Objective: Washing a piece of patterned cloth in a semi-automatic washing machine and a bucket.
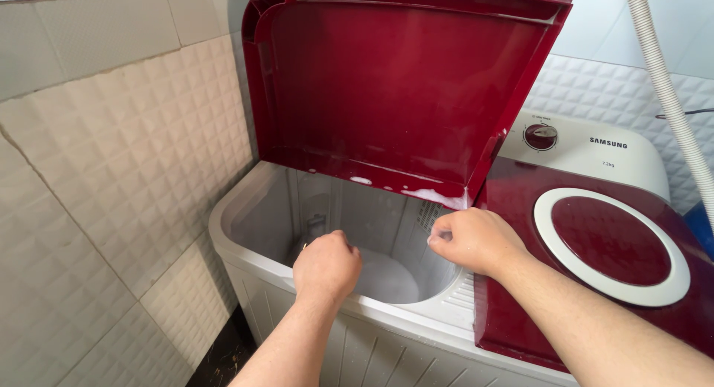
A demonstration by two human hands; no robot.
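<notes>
White plastic wash tub (253, 231) stands open under its raised dark red lid (394, 82); we see pale foamy water (390, 275) low inside. Our left hand (326, 266) hangs over the tub mouth, fingers curled shut; whether it holds anything we cannot tell. Our right hand (472, 240) is fisted at the tub's right edge, beside the closed red spinner lid (611, 242). Tiled wall (119, 171) at left.

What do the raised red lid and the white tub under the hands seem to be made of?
The raised red lid looks like glossy moulded plastic: it shows soft reflections and rounded, moulded edges. The white tub seems to be smooth plastic as well, with a thick rounded rim and a ribbed outer wall, though the look alone does not settle it.
</notes>
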